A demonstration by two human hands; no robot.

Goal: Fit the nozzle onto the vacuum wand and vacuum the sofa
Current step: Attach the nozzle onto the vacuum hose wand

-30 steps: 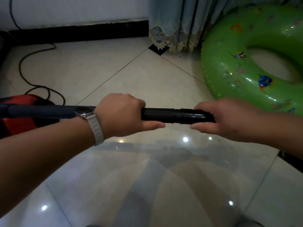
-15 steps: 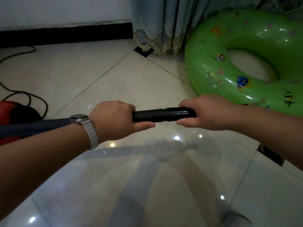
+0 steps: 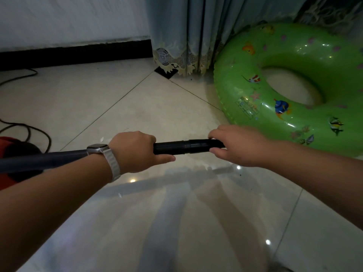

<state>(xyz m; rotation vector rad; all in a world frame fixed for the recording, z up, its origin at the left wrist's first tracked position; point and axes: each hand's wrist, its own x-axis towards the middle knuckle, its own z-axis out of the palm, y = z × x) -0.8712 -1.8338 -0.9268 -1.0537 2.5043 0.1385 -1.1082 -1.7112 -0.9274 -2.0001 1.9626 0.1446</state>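
I hold a black vacuum wand [image 3: 169, 148] level above the tiled floor. My left hand [image 3: 133, 151], with a white-strapped watch on the wrist, is wrapped around it. A black nozzle [image 3: 198, 146] sits on the wand's right end, with a visible seam where the two meet. My right hand [image 3: 235, 147] curls over the nozzle's far end and hides its tip. A grey hose [image 3: 45, 159] runs left from my left hand to the red and black vacuum body [image 3: 11, 154] at the left edge. No sofa is in view.
A green inflatable swim ring [image 3: 245, 79] lies on the floor at the right, close behind my right hand. A black power cord [image 3: 29, 130] loops on the tiles at the left. Blue lace-edged curtains [image 3: 188, 36] hang at the back by a white wall with black skirting.
The view has swung a little, so the swim ring and vacuum body sit differently in frame. My right-hand fingers have loosened slightly on the nozzle. Both hands stay on the wand.
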